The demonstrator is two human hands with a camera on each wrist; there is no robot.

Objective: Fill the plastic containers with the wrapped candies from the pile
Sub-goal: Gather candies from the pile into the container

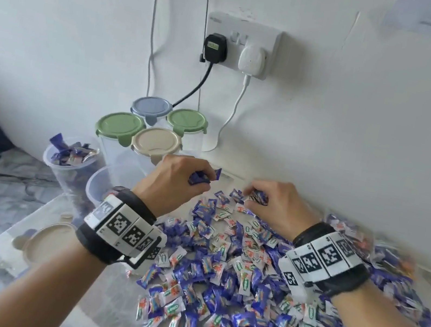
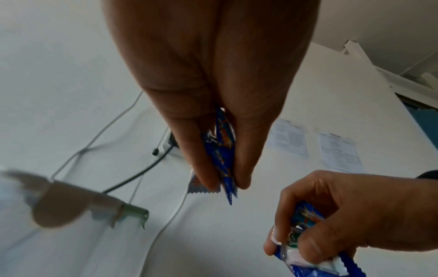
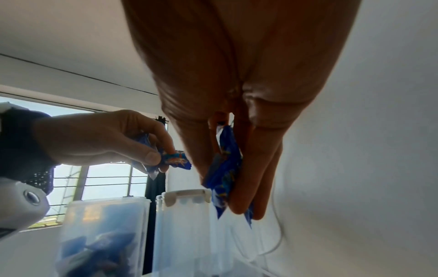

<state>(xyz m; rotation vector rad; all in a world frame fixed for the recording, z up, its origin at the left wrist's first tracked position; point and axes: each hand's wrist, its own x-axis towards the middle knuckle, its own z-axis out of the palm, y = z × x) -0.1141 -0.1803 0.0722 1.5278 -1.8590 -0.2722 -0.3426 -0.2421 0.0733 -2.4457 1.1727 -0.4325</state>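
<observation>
A wide pile of wrapped candies (image 1: 240,281) in blue and white wrappers covers the table at centre and right. My left hand (image 1: 197,186) is raised over the pile's far-left edge and pinches several blue candies (image 2: 224,159). My right hand (image 1: 252,199) grips a small bunch of candies (image 3: 225,168) at the pile's far edge. Left of my hands stand two open clear containers: the far one (image 1: 71,165) is heaped with candies, and the near one (image 1: 103,184) is partly hidden behind my left wrist.
Several closed containers with green (image 1: 119,127), beige (image 1: 156,142) and blue (image 1: 150,108) lids stand against the wall. A loose beige lid (image 1: 50,242) lies at the near left. A wall socket (image 1: 240,44) with two plugs and hanging cables is behind.
</observation>
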